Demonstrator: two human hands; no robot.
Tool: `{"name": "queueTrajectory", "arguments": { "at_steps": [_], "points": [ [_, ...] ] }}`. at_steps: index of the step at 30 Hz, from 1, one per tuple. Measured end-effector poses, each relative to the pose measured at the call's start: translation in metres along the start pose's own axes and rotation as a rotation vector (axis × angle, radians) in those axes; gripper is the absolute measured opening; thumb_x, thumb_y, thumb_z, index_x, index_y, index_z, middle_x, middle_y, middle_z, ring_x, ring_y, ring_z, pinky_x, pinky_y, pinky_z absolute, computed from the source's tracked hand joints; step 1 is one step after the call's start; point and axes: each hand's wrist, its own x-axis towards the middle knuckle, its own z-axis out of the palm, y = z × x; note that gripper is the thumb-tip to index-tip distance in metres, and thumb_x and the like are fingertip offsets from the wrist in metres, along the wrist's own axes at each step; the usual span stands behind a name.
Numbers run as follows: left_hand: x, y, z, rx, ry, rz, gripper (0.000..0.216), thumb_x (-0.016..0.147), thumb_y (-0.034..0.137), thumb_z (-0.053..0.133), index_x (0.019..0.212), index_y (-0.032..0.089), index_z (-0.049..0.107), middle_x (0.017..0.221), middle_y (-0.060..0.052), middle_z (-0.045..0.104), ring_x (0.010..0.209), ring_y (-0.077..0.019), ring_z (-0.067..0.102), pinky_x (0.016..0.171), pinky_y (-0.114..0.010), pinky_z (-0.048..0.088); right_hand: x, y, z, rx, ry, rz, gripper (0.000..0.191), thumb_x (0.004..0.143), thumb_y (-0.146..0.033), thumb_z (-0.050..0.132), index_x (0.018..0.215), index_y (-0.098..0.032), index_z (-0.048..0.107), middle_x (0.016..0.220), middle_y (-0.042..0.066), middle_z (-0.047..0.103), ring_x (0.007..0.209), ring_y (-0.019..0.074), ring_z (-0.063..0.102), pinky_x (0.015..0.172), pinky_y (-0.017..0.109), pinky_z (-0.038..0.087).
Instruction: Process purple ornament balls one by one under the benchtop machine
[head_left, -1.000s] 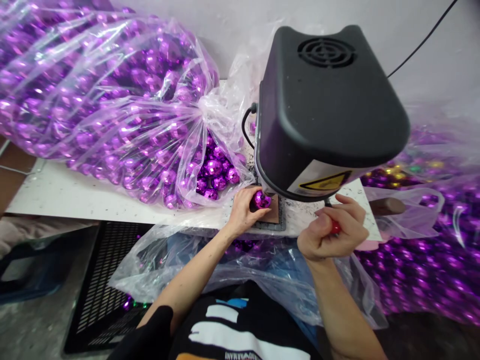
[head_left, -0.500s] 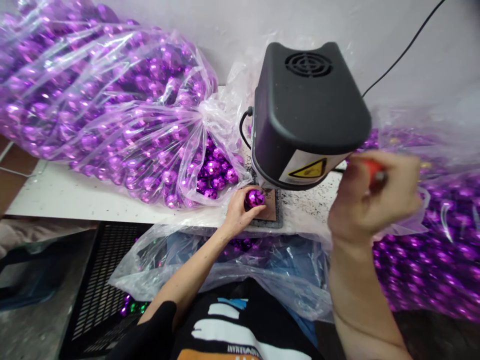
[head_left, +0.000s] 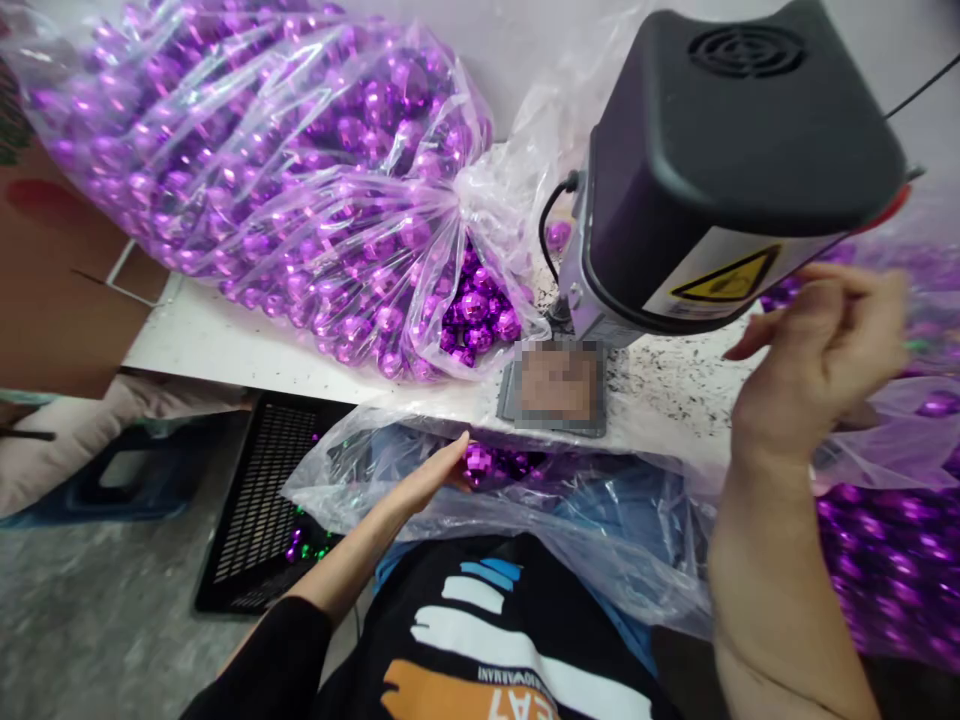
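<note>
My left hand [head_left: 439, 468] is low at the front edge of the bench, over the mouth of a clear plastic bag [head_left: 622, 530] on my lap. A shiny purple faceted ball [head_left: 478, 462] sits between its thumb and fingers, with more purple balls just beside it. My right hand [head_left: 832, 345] is raised right of a black bench press [head_left: 750, 170], fingers loosely bent and apart, holding nothing. The press's red handle part [head_left: 892, 208] shows above that hand, apart from it. Below the press head lies a base plate [head_left: 555, 385], blurred by pixelation.
A large clear bag of purple balls [head_left: 285, 180] covers the bench's left, its torn opening showing loose balls [head_left: 476, 310]. Another heap of purple balls [head_left: 885, 560] lies at right. Dark flecks litter the white bench [head_left: 675, 385]. A black crate [head_left: 259, 500] stands on the floor.
My left hand has carried the purple ball from the press plate down to the lap bag. My right hand has let go of the red handle. The view has shifted left.
</note>
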Motion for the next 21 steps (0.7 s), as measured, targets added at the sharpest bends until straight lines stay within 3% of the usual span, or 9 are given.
{"name": "queueTrajectory", "arguments": {
  "at_steps": [2,4,6,9,11,15,18,21],
  "points": [
    [-0.007,0.007,-0.007,0.184,0.106,0.074,0.058,0.090,0.072,0.051,0.110,0.021,0.070,0.098,-0.009,0.076,0.089,-0.0258,0.072,0.075,-0.036,0.058,-0.006,0.020,-0.009,-0.012,-0.110,0.125,0.031,0.092,-0.054,0.056,0.097,-0.025,0.067,0.058,-0.003,0.050,0.051,0.0140,0.049,0.054,0.032,0.034],
    [-0.011,0.030,-0.011,0.338,0.113,0.230,0.041,0.092,0.057,0.060,0.111,0.023,0.071,0.099,-0.006,0.076,0.093,-0.0245,0.071,0.081,-0.034,0.056,-0.009,0.040,-0.014,-0.011,-0.209,0.260,0.030,0.087,-0.054,0.060,0.089,-0.025,0.066,0.057,-0.003,0.052,0.052,0.0132,0.047,0.056,0.031,0.036],
    [-0.006,0.059,-0.010,0.527,0.138,0.505,0.029,0.099,0.043,0.053,0.111,0.024,0.071,0.101,-0.006,0.076,0.093,-0.0219,0.071,0.085,-0.033,0.054,-0.011,0.059,-0.009,-0.006,-0.270,0.339,0.031,0.084,-0.053,0.061,0.085,-0.023,0.065,0.056,-0.003,0.053,0.053,0.0124,0.048,0.056,0.029,0.037],
    [0.024,0.094,-0.004,0.768,0.389,0.866,0.028,0.100,0.027,0.049,0.121,0.023,0.068,0.120,-0.010,0.072,0.115,-0.0248,0.064,0.103,-0.041,0.047,-0.012,0.078,0.009,0.026,-0.404,0.377,0.033,0.081,-0.052,0.058,0.083,-0.020,0.064,0.059,-0.002,0.058,0.055,0.0119,0.054,0.059,0.028,0.045],
    [0.056,0.099,-0.003,0.953,0.410,0.913,0.035,0.097,0.018,0.049,0.128,0.023,0.065,0.131,-0.010,0.069,0.120,-0.0264,0.060,0.108,-0.045,0.042,-0.013,0.086,0.022,0.042,-0.534,0.388,0.034,0.080,-0.052,0.057,0.081,-0.019,0.065,0.062,0.000,0.063,0.059,0.0130,0.060,0.064,0.030,0.051],
    [0.105,0.082,-0.009,1.212,0.255,0.809,0.050,0.089,0.005,0.048,0.135,0.019,0.062,0.142,-0.012,0.063,0.113,-0.0268,0.060,0.096,-0.041,0.048,-0.031,0.081,0.023,-0.015,-0.711,0.342,0.033,0.083,-0.049,0.055,0.079,-0.018,0.067,0.066,0.004,0.069,0.063,0.0154,0.065,0.062,0.029,0.053],
    [0.114,0.069,-0.012,1.284,0.252,0.774,0.054,0.090,0.005,0.046,0.141,0.019,0.057,0.148,-0.011,0.058,0.114,-0.0264,0.059,0.097,-0.041,0.049,-0.067,0.050,0.014,-0.091,-0.765,0.241,0.030,0.090,-0.041,0.052,0.081,-0.019,0.070,0.062,0.003,0.067,0.059,0.0154,0.062,0.058,0.028,0.050],
    [0.112,0.063,-0.010,1.336,0.209,0.797,0.051,0.093,0.009,0.046,0.144,0.016,0.053,0.152,-0.013,0.053,0.119,-0.0257,0.058,0.103,-0.042,0.048,-0.109,0.007,0.030,-0.075,-0.868,0.089,0.028,0.094,-0.035,0.049,0.098,-0.022,0.074,0.095,0.006,0.076,0.087,0.0173,0.070,0.080,0.032,0.057]
  ]
}}
